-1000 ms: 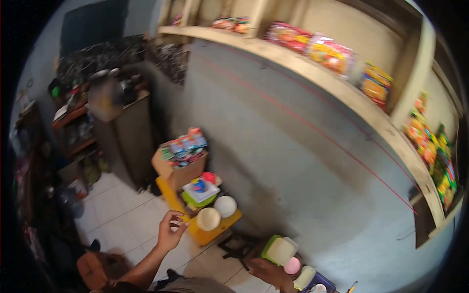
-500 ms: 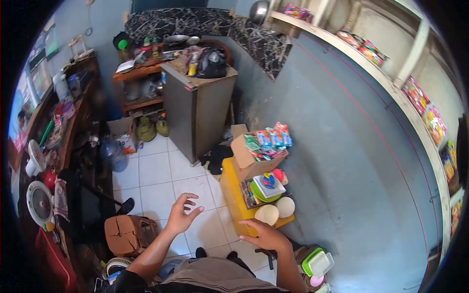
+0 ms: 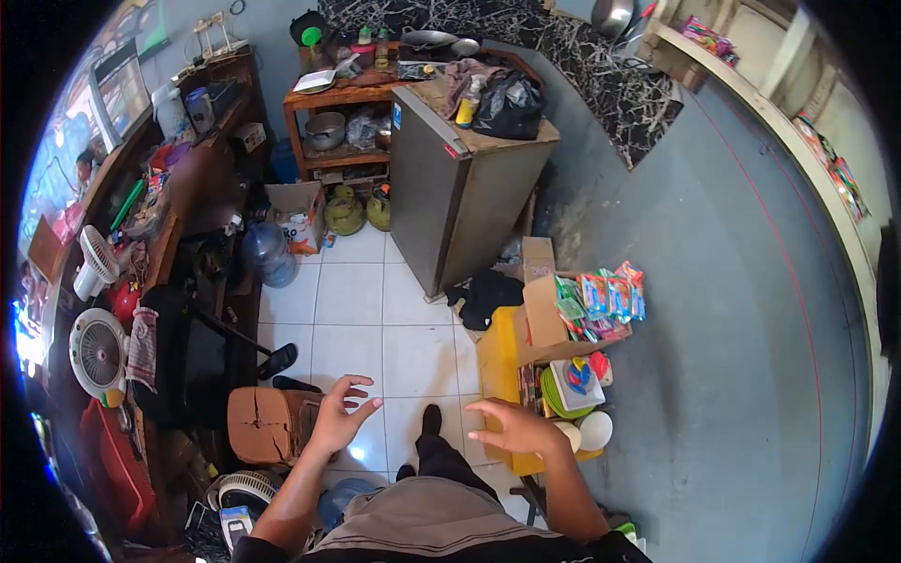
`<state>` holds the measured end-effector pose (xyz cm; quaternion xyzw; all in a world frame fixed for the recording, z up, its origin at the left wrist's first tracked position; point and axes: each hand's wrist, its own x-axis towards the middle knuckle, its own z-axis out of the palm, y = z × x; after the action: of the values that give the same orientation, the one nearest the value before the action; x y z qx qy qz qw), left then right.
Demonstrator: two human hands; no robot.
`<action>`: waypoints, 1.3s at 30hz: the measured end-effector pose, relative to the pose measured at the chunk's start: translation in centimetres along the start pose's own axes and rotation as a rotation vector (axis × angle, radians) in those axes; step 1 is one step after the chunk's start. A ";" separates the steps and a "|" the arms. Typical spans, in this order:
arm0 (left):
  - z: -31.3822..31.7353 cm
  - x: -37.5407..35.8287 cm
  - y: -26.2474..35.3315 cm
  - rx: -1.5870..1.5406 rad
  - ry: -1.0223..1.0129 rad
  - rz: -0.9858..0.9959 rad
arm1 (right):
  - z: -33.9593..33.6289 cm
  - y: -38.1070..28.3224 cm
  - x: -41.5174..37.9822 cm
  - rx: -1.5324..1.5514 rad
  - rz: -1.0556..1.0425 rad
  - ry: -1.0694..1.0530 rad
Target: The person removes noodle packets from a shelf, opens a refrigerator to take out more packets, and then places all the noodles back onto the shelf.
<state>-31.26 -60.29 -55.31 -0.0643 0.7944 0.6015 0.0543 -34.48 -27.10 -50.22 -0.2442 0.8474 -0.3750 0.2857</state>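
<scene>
My left hand (image 3: 343, 414) hangs in the air over the white tiles, fingers apart and curved, holding nothing. Nearest to it is a brown stool (image 3: 257, 424) with a cracked top. My right hand (image 3: 512, 427) is also empty, its thumb and fingers spread, in front of a yellow table (image 3: 500, 361). On that table stand a cardboard box (image 3: 542, 314) of colourful packets (image 3: 610, 296), green plates (image 3: 554, 394) with a white tray on them, and pale bowls (image 3: 595, 432). My right hand partly hides the table's near edge and one bowl.
A grey refrigerator (image 3: 469, 188) with a black bag (image 3: 511, 105) on top stands ahead. Green gas cylinders (image 3: 344, 214), a large water bottle (image 3: 269, 253) and a black chair (image 3: 202, 366) line the left. White fans (image 3: 99, 354) sit far left. Shelves run along the right wall.
The view has swung left and the room has shifted right in it. One of my feet has stepped forward. Both hands stay empty and spread.
</scene>
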 end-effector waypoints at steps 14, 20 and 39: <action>-3.2 13.5 3.1 -0.100 0.108 -0.127 | -12.6 1.9 17.9 -0.067 -0.157 -0.068; -6.8 14.2 -1.6 -0.351 0.300 -0.172 | -12.5 -0.5 26.2 -0.030 -0.255 -0.149; -24.8 38.1 3.8 -0.227 0.090 0.055 | -17.4 -10.4 45.7 0.026 -0.227 0.246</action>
<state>-69.69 -84.55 -51.24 -0.0753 0.7243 0.6854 -0.0056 -76.81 -53.44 -46.24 -0.2868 0.8380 -0.4431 0.1387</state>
